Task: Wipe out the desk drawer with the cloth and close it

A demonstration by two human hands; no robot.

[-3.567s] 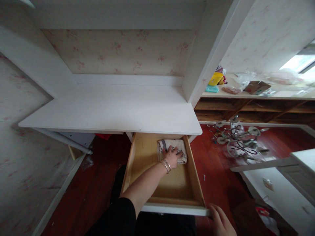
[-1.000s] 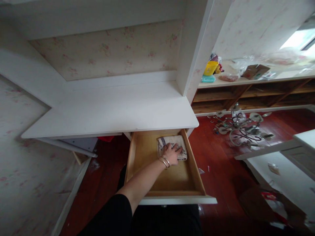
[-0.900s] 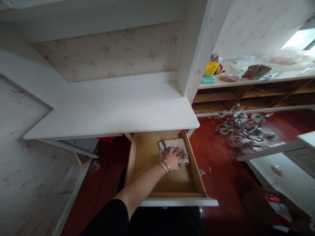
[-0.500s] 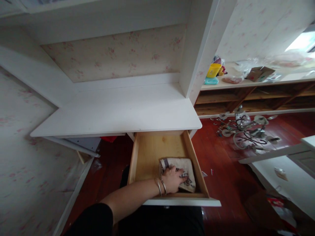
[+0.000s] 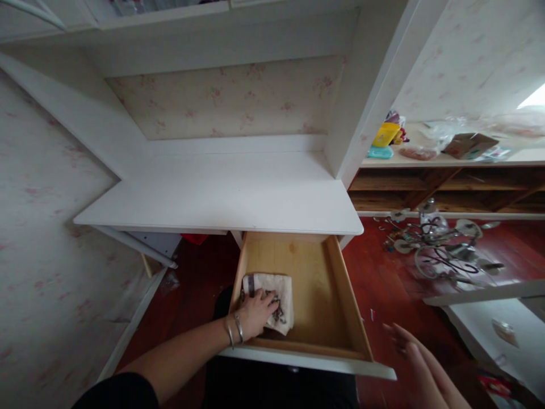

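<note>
My left hand [image 5: 254, 314] rests on a folded beige cloth [image 5: 283, 289] with dark print and a grey stripe. Its fingers are spread over the top, and the cloth lies at the left front of a pulled-out wooden drawer [image 5: 309, 272]. Two silver bangles circle that wrist. To the right, outside the drawer, my right hand [image 5: 415, 355] hangs in the air with nothing visible in it, its fingers stretched out and the thumb apart. The drawer's white front panel [image 5: 310, 360] runs below both hands. Above stands the white desk top [image 5: 230, 196].
On the red wooden floor [image 5: 374, 267] to the right lies a chandelier [image 5: 451, 244] with several arms. Behind it, a low wooden shelf unit [image 5: 426, 163] carries a yellow container [image 5: 386, 134], a cardboard box [image 5: 469, 146] and plastic bags. A white furniture piece [image 5: 489, 329] is at lower right.
My left hand and the cloth have moved from the drawer's right side to its left. My right hand has come into view at the lower right. The camera view has shifted slightly.
</note>
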